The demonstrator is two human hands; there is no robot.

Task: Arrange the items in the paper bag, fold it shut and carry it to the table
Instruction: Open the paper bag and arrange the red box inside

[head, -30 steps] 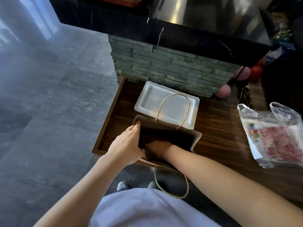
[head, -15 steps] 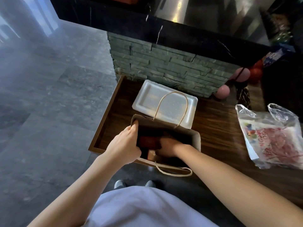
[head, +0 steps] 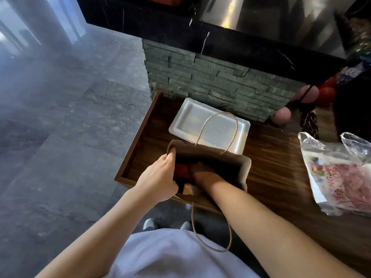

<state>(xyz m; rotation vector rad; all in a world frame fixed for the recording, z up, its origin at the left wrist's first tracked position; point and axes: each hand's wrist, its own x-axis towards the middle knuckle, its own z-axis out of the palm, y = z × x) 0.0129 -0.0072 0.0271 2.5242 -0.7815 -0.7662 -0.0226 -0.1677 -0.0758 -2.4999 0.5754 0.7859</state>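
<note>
Two hands: left hand (head: 158, 182) grips paper bag (head: 244, 173) rim, right hand (head: 204, 174) inside, grip hidden

The place looked like a home bar or kitchen counter area. A black marble countertop (head: 220, 39) sat on a stacked grey stone base (head: 210, 87). Below that base ran a dark wooden shelf (head: 277, 173), and left of it spread a grey stone-tile floor (head: 60, 137).
</note>
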